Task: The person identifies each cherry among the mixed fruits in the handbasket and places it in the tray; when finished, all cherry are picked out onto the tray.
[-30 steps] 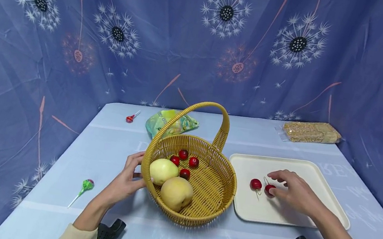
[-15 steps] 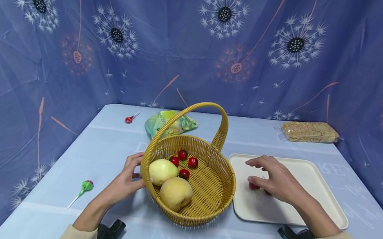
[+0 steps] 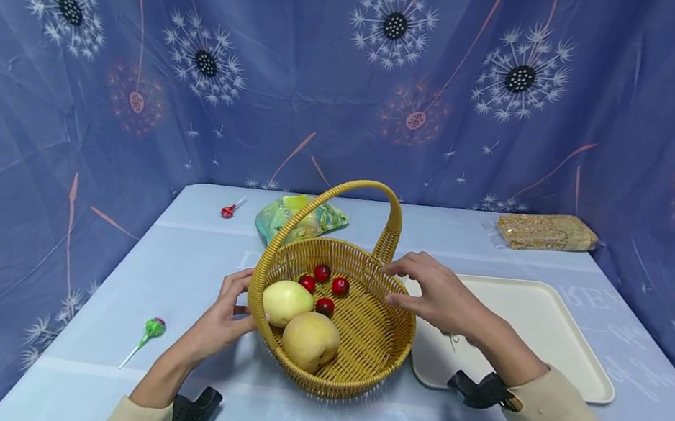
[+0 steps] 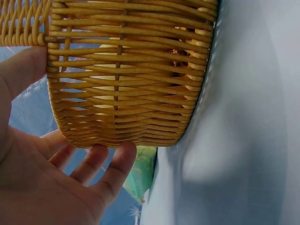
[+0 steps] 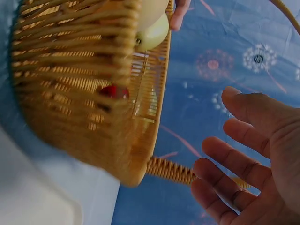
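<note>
A yellow wicker basket [image 3: 378,351] with a tall handle stands mid-table. Inside lie several dark red cherries [image 3: 341,286], a pale yellow-green fruit [image 3: 287,303] and a yellow peach [image 3: 310,342]. My left hand [image 3: 226,310] holds the basket's left side, thumb at the rim near the handle's base and fingertips against the wicker, as the left wrist view shows. Over the basket's right rim hovers my right hand [image 3: 439,295], fingers loosely bent and apart, with nothing between them in the right wrist view. Beneath it, on the cream tray [image 3: 530,326], a cherry stem shows; the cherries there are hidden.
Behind the basket lies a green plastic bag [image 3: 304,216]. A red lollipop [image 3: 231,208] is at the back left and a green lollipop [image 3: 148,336] at the front left. A packet of brown food [image 3: 547,232] sits at the back right.
My right hand has moved left, from the cherries on the tray to over the basket's right rim, its fingers apart. My left hand and the basket have stayed put.
</note>
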`<action>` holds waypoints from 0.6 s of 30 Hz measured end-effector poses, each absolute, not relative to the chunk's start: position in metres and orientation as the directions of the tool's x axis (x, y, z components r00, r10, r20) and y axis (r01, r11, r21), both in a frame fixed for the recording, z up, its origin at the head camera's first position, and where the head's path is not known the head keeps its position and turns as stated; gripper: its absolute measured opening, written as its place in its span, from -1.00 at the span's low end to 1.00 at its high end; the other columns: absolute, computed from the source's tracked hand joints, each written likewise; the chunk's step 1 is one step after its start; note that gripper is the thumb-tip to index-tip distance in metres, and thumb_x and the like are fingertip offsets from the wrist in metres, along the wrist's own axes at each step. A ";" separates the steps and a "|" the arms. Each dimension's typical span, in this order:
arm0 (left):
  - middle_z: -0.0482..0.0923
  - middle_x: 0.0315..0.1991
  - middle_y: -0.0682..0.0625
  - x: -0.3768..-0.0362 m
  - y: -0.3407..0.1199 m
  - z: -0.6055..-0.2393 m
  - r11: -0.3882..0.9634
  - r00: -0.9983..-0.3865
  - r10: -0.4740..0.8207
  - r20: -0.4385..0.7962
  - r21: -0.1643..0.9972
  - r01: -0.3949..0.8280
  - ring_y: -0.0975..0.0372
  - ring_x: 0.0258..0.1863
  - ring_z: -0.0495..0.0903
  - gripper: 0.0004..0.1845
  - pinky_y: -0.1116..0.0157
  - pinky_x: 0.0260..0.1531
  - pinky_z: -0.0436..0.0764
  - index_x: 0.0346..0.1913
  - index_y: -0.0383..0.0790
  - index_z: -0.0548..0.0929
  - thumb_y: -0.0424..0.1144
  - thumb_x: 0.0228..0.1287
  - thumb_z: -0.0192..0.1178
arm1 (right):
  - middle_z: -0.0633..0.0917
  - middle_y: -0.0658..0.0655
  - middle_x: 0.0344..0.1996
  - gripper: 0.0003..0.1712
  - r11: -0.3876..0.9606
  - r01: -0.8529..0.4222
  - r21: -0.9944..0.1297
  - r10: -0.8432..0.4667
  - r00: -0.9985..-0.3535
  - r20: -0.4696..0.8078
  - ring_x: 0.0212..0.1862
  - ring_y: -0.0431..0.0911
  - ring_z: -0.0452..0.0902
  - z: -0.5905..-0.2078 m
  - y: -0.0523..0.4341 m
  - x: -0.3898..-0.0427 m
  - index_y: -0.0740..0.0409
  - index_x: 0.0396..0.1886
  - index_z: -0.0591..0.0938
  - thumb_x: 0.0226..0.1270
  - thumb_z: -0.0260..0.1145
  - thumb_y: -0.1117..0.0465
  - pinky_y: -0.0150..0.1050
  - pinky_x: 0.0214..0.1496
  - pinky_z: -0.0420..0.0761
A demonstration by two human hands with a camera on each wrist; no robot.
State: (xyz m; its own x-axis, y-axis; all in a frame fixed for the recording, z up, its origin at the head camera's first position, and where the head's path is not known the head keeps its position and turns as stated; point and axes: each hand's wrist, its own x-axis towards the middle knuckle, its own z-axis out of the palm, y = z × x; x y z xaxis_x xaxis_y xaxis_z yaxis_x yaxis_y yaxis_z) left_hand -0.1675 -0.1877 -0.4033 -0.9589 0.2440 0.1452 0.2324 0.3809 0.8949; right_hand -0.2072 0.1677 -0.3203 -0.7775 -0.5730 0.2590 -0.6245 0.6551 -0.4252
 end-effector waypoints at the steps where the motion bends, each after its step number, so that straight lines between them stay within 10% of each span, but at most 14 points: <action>1: -0.13 0.43 -0.06 -0.168 -0.188 -0.403 0.380 -0.959 0.244 0.144 0.895 0.232 0.08 0.33 0.06 -0.33 0.26 0.09 0.39 0.34 -0.17 0.25 -0.24 0.19 0.28 | 0.63 0.00 -0.08 -0.55 0.651 -0.634 -0.418 -0.583 -0.770 0.261 -0.02 -0.13 0.48 -0.319 0.164 -0.209 -0.04 0.06 0.58 0.16 0.39 0.03 -0.14 -0.05 0.51; 18: -0.12 0.43 -0.05 -0.166 -0.187 -0.402 0.378 -0.963 0.235 0.133 0.900 0.217 0.07 0.33 0.06 -0.33 0.09 0.13 0.35 0.33 -0.12 0.26 -0.21 0.19 0.29 | 0.64 0.04 -0.01 -0.56 0.625 -0.681 -0.380 -0.693 -0.709 0.130 0.07 -0.07 0.50 -0.319 0.107 -0.242 -0.02 0.10 0.59 0.22 0.32 0.02 -0.09 0.08 0.51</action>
